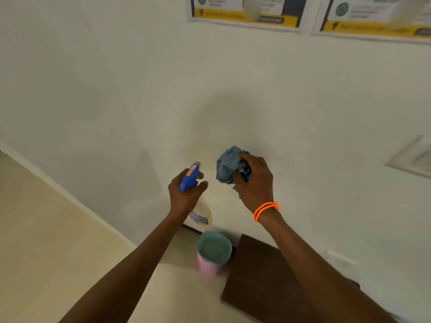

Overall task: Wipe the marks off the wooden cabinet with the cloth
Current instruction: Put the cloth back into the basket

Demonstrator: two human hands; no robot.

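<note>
Blue-grey and bunched into a wad, the cloth (229, 166) sits in the person's right hand (255, 183), fingers curled tight round its lower edge so most of the fabric bulges out above and to the left of the knuckles. It is held up in the air in front of the pale wall (116, 89), and I cannot tell whether it touches the wall. An orange band (265, 209) loops twice round that wrist.

The left hand (185, 194) is wrapped round the neck of a spray bottle (190, 177); its blue trigger head sticks up out of the fist, nozzle pointing up and away, and a finger lies in front of the trigger. The bottle's pale body hangs below the hand, with a bit of label showing. The two hands are near each other but apart.

Lower down, the dark wooden cabinet (263, 280) shows its top only, its back edge close to the wall, partly crossed by the right forearm. Just left of it stands a pink bin (213, 255) with a teal inside, rather blurred. The floor (46, 241) is cream. Two posters (247, 10) hang high on the wall, too blurred to read.
</note>
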